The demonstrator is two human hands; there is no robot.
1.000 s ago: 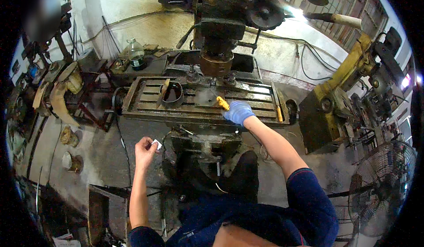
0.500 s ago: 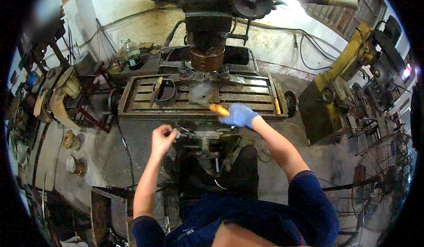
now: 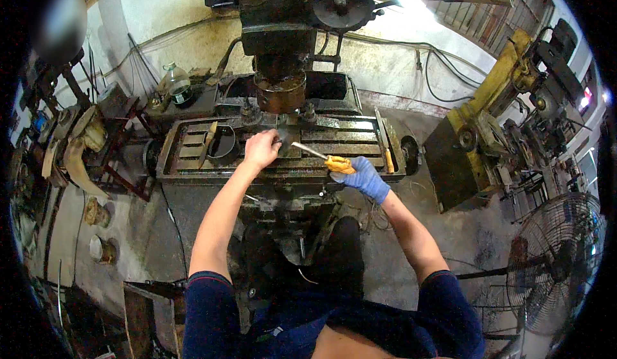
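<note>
Bare and pinched closed, my left hand (image 3: 262,148) is over the slotted machine table (image 3: 321,164), just below the spindle (image 3: 281,90). Whatever lies between its fingertips is too small and blurred to make out. My right hand (image 3: 365,179), in a blue glove, grips a yellow-handled tool (image 3: 339,164) at the table's front edge. The tool's straight metal shaft points left toward the left fingertips, with a gap between. Left of my left hand, a round dark container (image 3: 223,146) stands on the table, with a wooden-handled brush-like tool (image 3: 209,142) against it.
A thin tool with an orange handle (image 3: 389,161) lies along the table's right end. A large handwheel (image 3: 340,3) juts from the machine head. A clear bottle (image 3: 177,84) stands behind at left. At right are a yellow machine (image 3: 479,105) and a caged fan (image 3: 558,256).
My left hand has moved up and forward from in front of the table to over it. My right hand has shifted slightly right, and the tool's metal shaft now shows clearly.
</note>
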